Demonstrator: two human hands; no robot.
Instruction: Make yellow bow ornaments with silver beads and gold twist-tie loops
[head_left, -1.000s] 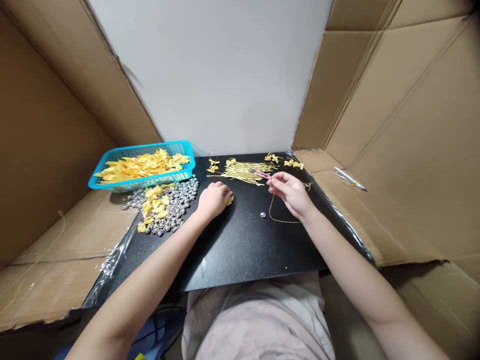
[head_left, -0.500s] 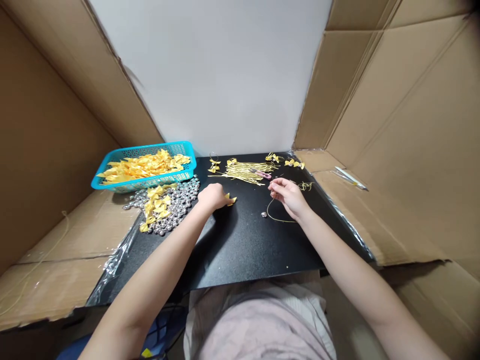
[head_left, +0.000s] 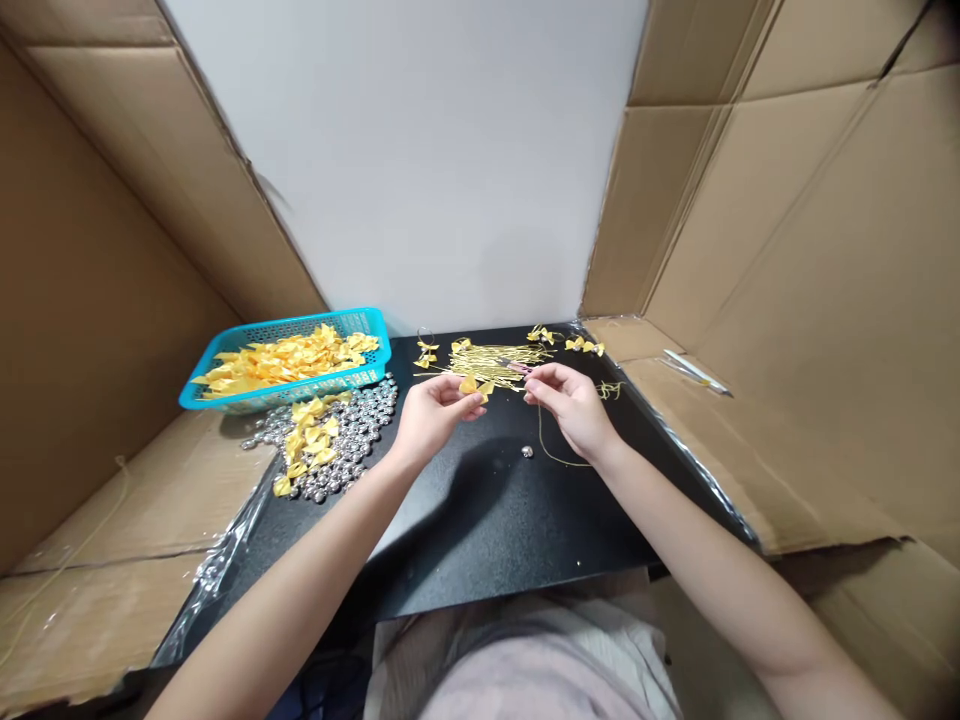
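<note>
Yellow bow [head_left: 478, 387]: satiny, wing-shaped, pinched between thumb and fingers of the left hand [head_left: 431, 415], above the surface [head_left: 487, 530].
Thin cord [head_left: 545, 445]: yellowish, held in the closed fingertips of the right hand [head_left: 579, 412], hanging in a curve.
Single bead [head_left: 527, 452]: shiny silver, rounded, near the cord.
Loose strands [head_left: 480, 362]: straw-yellow, heaped beyond the hands, beside a pink clip [head_left: 517, 367].
Blue basket [head_left: 289, 392]: perforated plastic, filled with yellow pieces [head_left: 300, 355]; silver beads [head_left: 364, 425] massed in front.
Surface: black, finely speckled.
Walls: brown cardboard [head_left: 825, 300] flanking a smooth white panel [head_left: 420, 180].
</note>
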